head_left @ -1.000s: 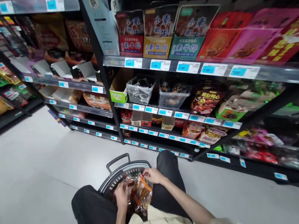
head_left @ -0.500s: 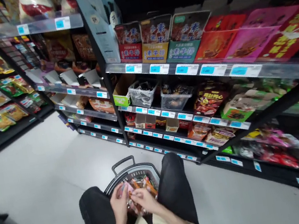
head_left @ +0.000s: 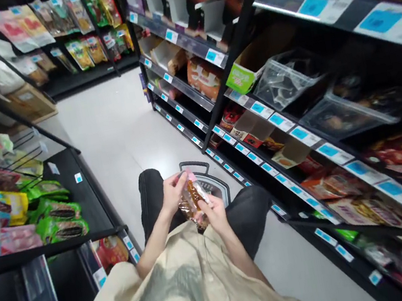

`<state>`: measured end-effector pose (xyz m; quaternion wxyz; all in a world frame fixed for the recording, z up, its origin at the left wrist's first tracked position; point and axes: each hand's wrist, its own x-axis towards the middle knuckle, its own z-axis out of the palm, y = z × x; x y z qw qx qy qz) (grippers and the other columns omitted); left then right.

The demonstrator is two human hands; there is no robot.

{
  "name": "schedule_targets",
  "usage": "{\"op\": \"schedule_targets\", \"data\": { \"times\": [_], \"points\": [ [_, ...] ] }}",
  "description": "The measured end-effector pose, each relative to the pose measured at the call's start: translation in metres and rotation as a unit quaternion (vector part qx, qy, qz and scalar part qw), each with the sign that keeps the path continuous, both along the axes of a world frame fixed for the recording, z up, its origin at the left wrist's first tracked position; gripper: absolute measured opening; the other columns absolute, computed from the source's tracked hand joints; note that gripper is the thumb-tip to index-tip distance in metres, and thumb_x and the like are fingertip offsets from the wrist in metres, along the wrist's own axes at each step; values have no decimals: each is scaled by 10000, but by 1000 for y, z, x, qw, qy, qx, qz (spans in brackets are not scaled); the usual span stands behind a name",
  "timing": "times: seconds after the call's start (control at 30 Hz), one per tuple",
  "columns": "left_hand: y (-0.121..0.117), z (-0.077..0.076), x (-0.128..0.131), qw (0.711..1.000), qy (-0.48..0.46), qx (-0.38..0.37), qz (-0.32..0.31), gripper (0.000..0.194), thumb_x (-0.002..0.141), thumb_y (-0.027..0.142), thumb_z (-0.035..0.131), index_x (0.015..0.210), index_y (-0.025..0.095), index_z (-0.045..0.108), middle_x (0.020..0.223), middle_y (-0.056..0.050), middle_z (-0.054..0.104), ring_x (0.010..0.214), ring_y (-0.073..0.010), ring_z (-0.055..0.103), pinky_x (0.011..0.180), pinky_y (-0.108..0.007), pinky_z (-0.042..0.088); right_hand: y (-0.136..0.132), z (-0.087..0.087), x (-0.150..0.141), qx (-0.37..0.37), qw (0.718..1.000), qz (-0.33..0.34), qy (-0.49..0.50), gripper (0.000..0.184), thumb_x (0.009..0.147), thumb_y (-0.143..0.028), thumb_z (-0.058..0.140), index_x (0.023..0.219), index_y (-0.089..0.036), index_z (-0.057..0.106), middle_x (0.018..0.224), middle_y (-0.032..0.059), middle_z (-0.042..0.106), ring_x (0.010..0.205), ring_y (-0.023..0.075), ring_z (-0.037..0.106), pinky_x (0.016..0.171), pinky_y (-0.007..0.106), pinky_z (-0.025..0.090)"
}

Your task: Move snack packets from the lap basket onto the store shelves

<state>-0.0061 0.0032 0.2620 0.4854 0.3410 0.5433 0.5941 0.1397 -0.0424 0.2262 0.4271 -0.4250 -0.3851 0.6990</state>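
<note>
A clear snack packet (head_left: 193, 191) with a pink top and brown food inside is stretched between my two hands, over the basket. My left hand (head_left: 172, 192) pinches its pink upper left edge. Lower down on the right side, my right hand (head_left: 212, 210) grips the same packet, thumb on the front. Between my knees sits the grey shopping basket (head_left: 222, 184), its black handle (head_left: 194, 163) tipped to the far side. Most of the basket's contents are hidden behind the packet and my hands.
To the right rises a black shelf unit (head_left: 246, 155) with price tags, snack boxes and clear plastic tubs (head_left: 282, 81). On the left, another rack holds green snack bags (head_left: 59, 219). Pale floor (head_left: 102, 121) runs between them toward a far shelf with hanging packets.
The view has swung to the left and down, bringing the left rack in. The packet has come up out of the basket area and is now held higher, closer to my body.
</note>
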Motion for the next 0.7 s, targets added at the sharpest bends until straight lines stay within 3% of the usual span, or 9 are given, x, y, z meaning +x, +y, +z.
{"op": "schedule_targets", "data": {
  "times": [0.1, 0.2, 0.47, 0.7],
  "points": [
    [-9, 4, 3, 998, -59, 0, 3, 517, 771, 547, 744, 533, 148, 519, 480, 68, 430, 443, -43, 348, 456, -191, 283, -10, 7, -5, 39, 999, 25, -8, 400, 805, -554, 735, 726, -164, 685, 450, 1, 632, 359, 140, 590, 409, 214, 497],
    [-16, 11, 2, 994, -101, -21, -16, 528, 772, 539, 746, 518, 160, 481, 450, 73, 404, 397, -38, 318, 419, -198, 241, -20, 10, -9, 73, 994, 82, -6, 473, 848, -535, 691, 549, -172, 637, 395, 16, 595, 357, 146, 586, 434, 230, 509],
    [-25, 42, -2, 988, -133, -61, -41, 535, 758, 532, 753, 471, 168, 485, 370, 61, 397, 330, -42, 323, 363, -204, 203, -24, 15, -7, 105, 985, 135, 4, 482, 864, -546, 666, 563, -170, 678, 487, 56, 670, 381, 156, 603, 451, 253, 521],
    [-25, 48, 2, 976, -195, -85, -48, 498, 734, 505, 778, 506, 169, 489, 386, 69, 410, 347, -43, 353, 375, -184, 281, -30, 23, -5, 98, 988, 119, -3, 453, 845, -567, 680, 613, -179, 687, 413, 16, 612, 376, 170, 607, 464, 264, 532]
  ]
}}
